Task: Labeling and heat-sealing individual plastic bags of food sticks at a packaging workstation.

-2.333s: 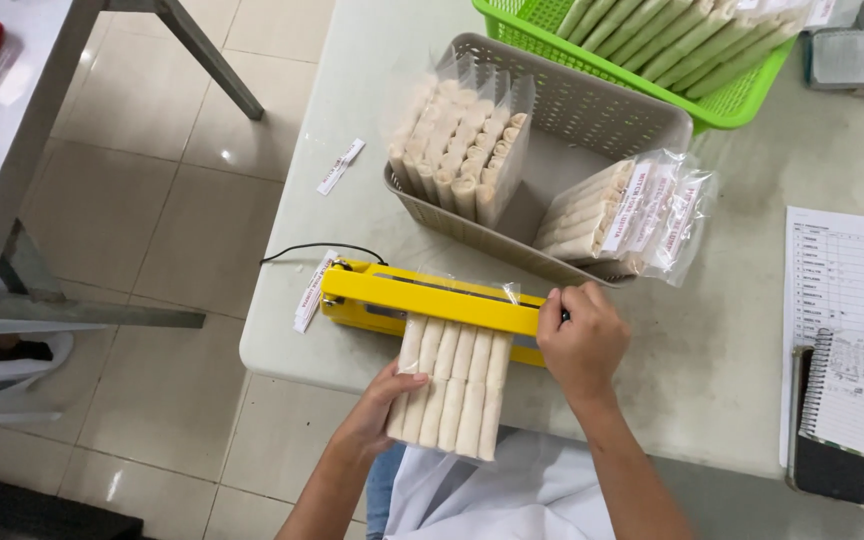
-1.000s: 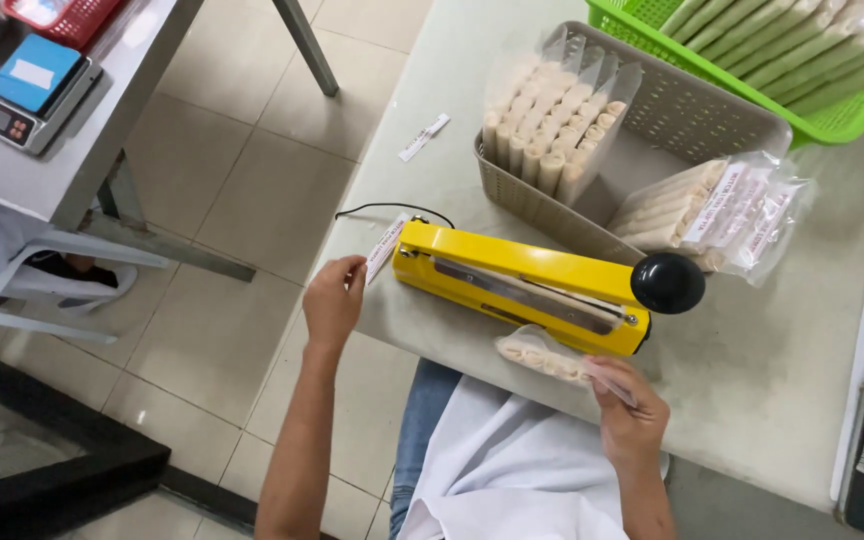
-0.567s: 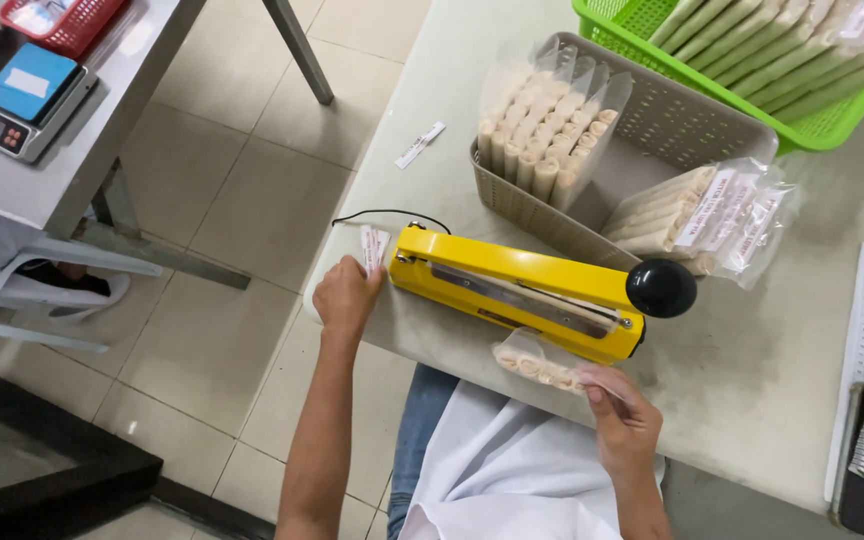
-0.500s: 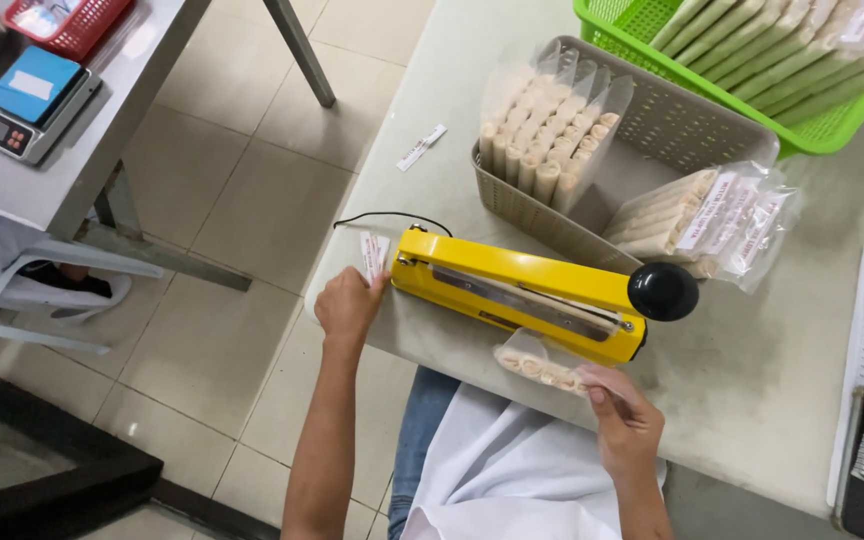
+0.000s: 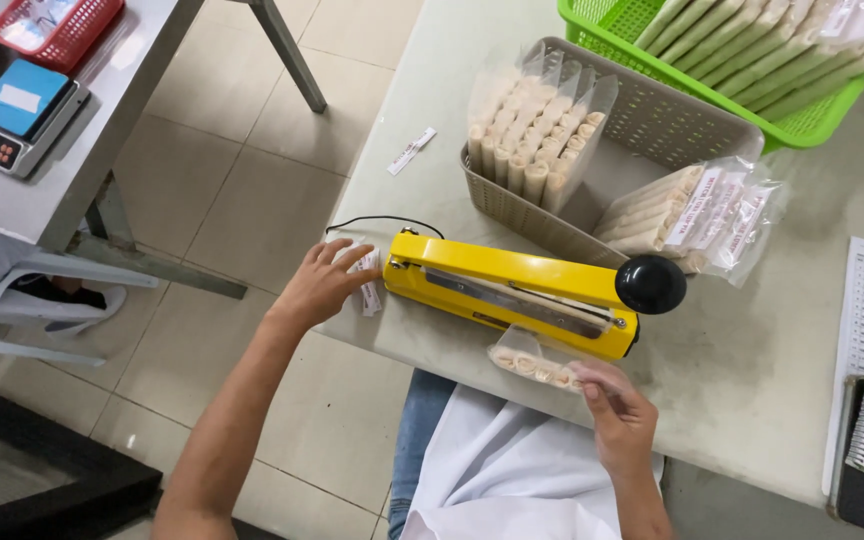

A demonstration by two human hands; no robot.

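Yellow impulse sealer (image 5: 512, 292), black knob at its right end, set at the near edge of the grey worktop (image 5: 752, 380). Clear bag of rolled wafers (image 5: 537, 364) gripped at its right end by the right hand (image 5: 620, 415), lying just before the sealer. Left hand (image 5: 324, 284), fingers spread, laid on small white paper labels (image 5: 367, 285) left of the sealer. Grey basket (image 5: 642, 125) with packed bags is placed behind; green basket (image 5: 652, 45) is seen farther back.

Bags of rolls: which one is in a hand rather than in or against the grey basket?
The small clear bag of rolls at the sealer's front edge, pinched by the right hand. The others stand in or lean against the grey basket.
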